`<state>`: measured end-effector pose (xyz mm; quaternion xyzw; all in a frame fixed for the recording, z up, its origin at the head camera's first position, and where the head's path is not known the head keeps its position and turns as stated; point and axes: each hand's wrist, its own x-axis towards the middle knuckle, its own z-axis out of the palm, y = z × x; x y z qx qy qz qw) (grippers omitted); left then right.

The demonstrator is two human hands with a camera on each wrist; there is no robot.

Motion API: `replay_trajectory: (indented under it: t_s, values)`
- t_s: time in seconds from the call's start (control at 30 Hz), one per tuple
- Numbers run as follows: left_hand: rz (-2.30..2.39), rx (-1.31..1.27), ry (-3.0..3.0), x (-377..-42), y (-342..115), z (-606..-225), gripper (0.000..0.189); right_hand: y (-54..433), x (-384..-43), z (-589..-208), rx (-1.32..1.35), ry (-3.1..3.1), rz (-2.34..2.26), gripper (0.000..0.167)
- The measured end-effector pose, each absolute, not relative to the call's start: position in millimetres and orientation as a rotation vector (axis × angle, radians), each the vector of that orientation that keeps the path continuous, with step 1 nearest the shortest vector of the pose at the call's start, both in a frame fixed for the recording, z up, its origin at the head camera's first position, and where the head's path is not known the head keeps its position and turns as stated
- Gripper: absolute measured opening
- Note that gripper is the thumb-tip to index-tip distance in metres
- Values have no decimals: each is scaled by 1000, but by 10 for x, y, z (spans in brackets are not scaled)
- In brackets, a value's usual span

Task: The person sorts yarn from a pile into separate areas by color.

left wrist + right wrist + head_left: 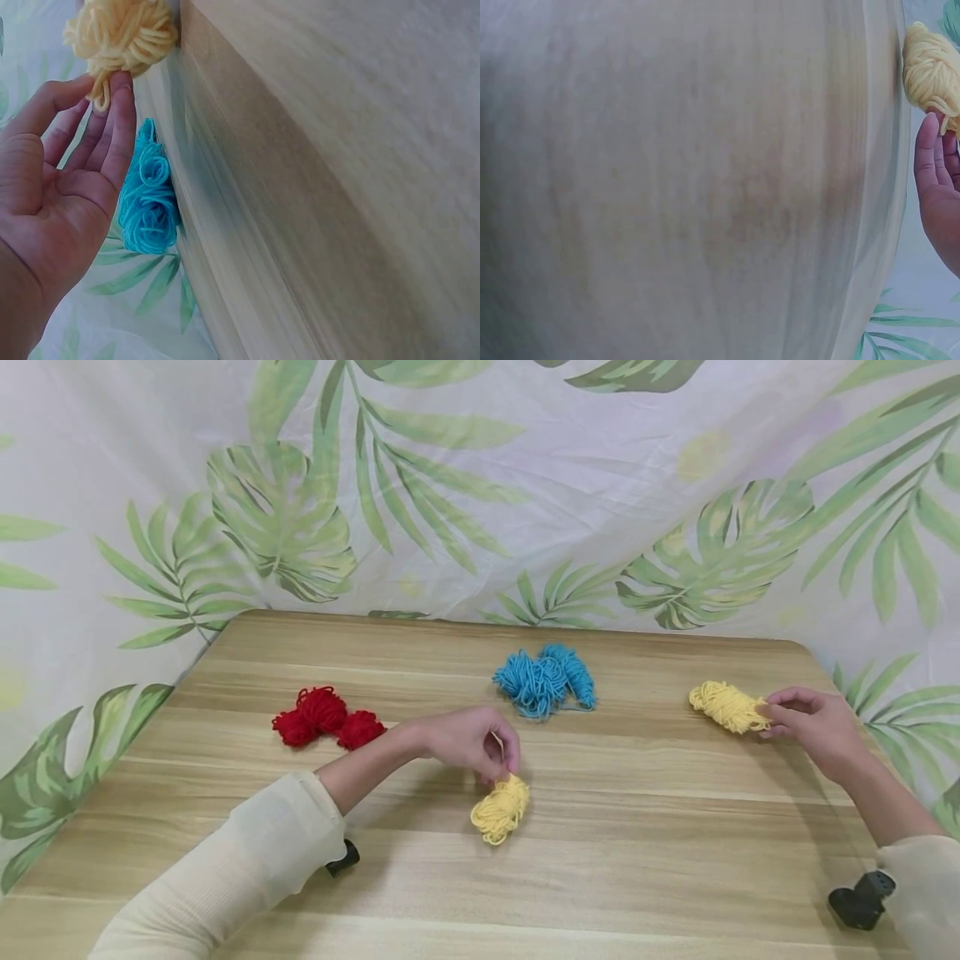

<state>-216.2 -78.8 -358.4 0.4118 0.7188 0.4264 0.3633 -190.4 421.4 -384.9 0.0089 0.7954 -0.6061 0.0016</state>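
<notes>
My left hand (468,743) pinches one end of a small yellow yarn bundle (500,810) over the middle of the table. In the left wrist view, thumb and fingertips hold a loop at the end of that yellow yarn (120,37). On the right side, my right hand (817,731) grips the end of another yellow yarn bundle (727,707), which points leftward from the fingers. The right wrist view shows this yellow yarn (930,71) at its right edge, above the fingertips.
Blue yarn bundles (536,681) lie together at the back middle of the wooden table (637,877). Red yarn bundles (318,714) sit at the left, partly behind the left forearm. A leaf-patterned cloth (465,485) hangs behind the table's far edge.
</notes>
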Motion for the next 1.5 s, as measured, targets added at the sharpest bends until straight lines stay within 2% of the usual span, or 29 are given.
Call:
replay_trajectory:
  t_s: [0.47,0.73,0.9,1.07,1.13,1.23,1.5]
  values:
    - [1169,1162,1986,-2196,-681,-3595,5,4222,-1878,-3859,54,2538,-1846,12]
    - [1212,1162,2032,-2202,-574,-3560,4,4230,-1876,-3871,84,2676,-1676,20]
    - [1236,1136,2056,-2210,-493,-3555,5,4231,-1872,-3877,93,2813,-1494,6]
    - [1258,1150,2064,-2224,-405,-3557,7,4219,-1864,-3877,73,2912,-1327,45]
    - [1265,1151,2067,-2227,-375,-3555,10,4207,-1863,-3870,60,2917,-1306,54]
    - [1274,1146,2075,-2229,-343,-3553,11,4193,-1859,-3860,39,2910,-1319,57]
    - [1270,1154,2088,-2250,-275,-3567,7,4191,-1848,-3863,-33,2912,-1381,54]
